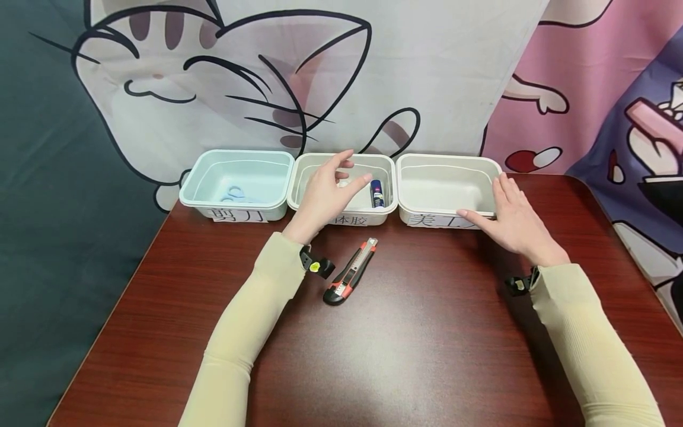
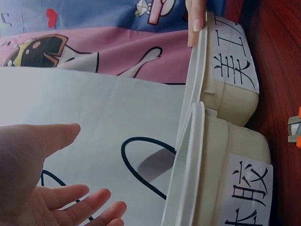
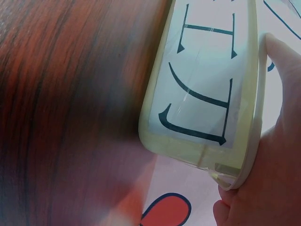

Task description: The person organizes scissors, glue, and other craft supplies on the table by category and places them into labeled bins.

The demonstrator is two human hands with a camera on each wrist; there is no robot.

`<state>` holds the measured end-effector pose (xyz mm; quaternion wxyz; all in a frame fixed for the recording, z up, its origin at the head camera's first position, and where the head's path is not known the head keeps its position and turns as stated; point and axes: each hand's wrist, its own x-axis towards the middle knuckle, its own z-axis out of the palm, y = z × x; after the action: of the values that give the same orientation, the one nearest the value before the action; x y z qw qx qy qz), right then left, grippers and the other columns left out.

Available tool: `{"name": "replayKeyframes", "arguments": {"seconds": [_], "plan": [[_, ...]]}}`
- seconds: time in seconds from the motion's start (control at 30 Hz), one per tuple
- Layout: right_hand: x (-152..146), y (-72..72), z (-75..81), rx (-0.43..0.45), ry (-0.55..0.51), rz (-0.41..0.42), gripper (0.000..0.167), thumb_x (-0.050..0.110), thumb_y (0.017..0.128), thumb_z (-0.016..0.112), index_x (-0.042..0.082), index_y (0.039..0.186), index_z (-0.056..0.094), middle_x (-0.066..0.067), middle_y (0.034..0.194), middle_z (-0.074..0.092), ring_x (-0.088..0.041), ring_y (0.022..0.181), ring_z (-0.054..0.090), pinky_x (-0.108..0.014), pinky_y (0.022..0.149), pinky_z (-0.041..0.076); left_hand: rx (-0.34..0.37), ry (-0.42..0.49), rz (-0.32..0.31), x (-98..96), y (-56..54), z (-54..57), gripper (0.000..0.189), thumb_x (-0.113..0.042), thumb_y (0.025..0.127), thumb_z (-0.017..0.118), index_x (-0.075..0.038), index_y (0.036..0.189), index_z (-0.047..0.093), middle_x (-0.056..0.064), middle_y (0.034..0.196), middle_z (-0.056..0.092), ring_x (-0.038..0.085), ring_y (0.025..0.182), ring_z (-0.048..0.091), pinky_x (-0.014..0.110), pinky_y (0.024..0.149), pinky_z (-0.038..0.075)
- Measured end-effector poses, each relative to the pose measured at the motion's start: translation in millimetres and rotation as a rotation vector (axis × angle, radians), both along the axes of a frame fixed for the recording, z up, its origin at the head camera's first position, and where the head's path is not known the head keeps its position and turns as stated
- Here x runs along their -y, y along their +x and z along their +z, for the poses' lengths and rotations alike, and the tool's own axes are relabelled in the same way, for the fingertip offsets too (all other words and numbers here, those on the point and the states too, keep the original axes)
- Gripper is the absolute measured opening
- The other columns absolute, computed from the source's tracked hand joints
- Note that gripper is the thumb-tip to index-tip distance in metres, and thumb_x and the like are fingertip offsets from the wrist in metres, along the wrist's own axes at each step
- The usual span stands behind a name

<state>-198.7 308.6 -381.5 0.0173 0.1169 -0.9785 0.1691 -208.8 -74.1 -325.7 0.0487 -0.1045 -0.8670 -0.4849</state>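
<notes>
My left hand (image 1: 326,190) hovers over the middle white bin (image 1: 392,196), fingers loosely bent and apart, holding nothing. Beneath it, a blue glue stick (image 1: 376,194) lies in that bin. At the right end of the row, my right hand (image 1: 516,225) rests on the rim of another white bin (image 1: 450,159), fingers extended along its right side and thumb by the front edge. On the table in front of the middle bin lies a utility knife (image 1: 352,273), black and orange, its tip toward the bins.
A light blue bin (image 1: 235,155) at the left end holds light blue scissors (image 1: 235,193). Each bin carries a white paper label with dark characters. A printed cartoon curtain (image 1: 448,65) hangs behind the reddish-brown table (image 1: 427,356).
</notes>
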Motion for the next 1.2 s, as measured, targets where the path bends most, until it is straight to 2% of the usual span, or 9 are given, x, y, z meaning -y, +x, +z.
{"name": "replayKeyframes", "arguments": {"seconds": [0.2,0.47,0.63,0.87,1.2], "plan": [[1,0.4,1.8,-0.012,0.003,0.003,0.106,0.063,0.097,0.055,-0.014,0.156,0.012,-0.036,0.162,0.004,-0.043,0.152,0.001,-0.052,0.121,0.001,-0.059,0.005,-0.025,6.1,8.6,5.5,0.062,-0.038,0.094,0.074,-0.014,0.147,0.054,0.002,0.13,0.063,0.02,0.114,0.062,0.036,0.098,0.048],[0,0.5,0.9,-0.016,0.0,0.007,0.106,0.063,0.097,0.054,-0.014,0.156,0.01,-0.036,0.162,0.003,-0.042,0.152,-0.001,-0.053,0.121,0.001,-0.115,-0.009,-0.063,15.5,17.8,7.0,0.055,-0.033,0.095,0.074,-0.007,0.141,0.059,0.008,0.129,0.064,0.023,0.115,0.063,0.033,0.102,0.046],[0,1.0,1.0,-0.008,-0.001,0.004,0.107,0.064,0.097,0.054,-0.014,0.156,0.01,-0.035,0.162,0.002,-0.041,0.152,-0.002,-0.052,0.121,0.001,-0.109,-0.039,-0.07,24.8,25.2,-1.3,0.057,-0.034,0.095,0.073,-0.006,0.142,0.057,0.01,0.13,0.062,0.028,0.116,0.062,0.037,0.104,0.044],[1,-0.4,0.1,-0.016,-0.001,0.008,0.106,0.063,0.097,0.055,-0.014,0.156,0.012,-0.035,0.162,0.004,-0.043,0.152,0.001,-0.053,0.121,0.002,-0.108,-0.107,-0.059,41.5,35.9,-12.9,0.059,-0.035,0.095,0.073,-0.007,0.143,0.056,0.008,0.13,0.063,0.027,0.115,0.063,0.037,0.101,0.046],[0,-0.8,2.2,-0.032,-0.008,0.009,0.105,0.06,0.097,0.058,-0.015,0.155,0.014,-0.038,0.16,0.007,-0.045,0.151,0.003,-0.054,0.121,0.003,-0.11,-0.198,-0.057,64.0,51.3,-14.8,0.06,-0.04,0.093,0.075,-0.008,0.141,0.059,0.008,0.126,0.065,0.026,0.109,0.064,0.041,0.097,0.048]]}}
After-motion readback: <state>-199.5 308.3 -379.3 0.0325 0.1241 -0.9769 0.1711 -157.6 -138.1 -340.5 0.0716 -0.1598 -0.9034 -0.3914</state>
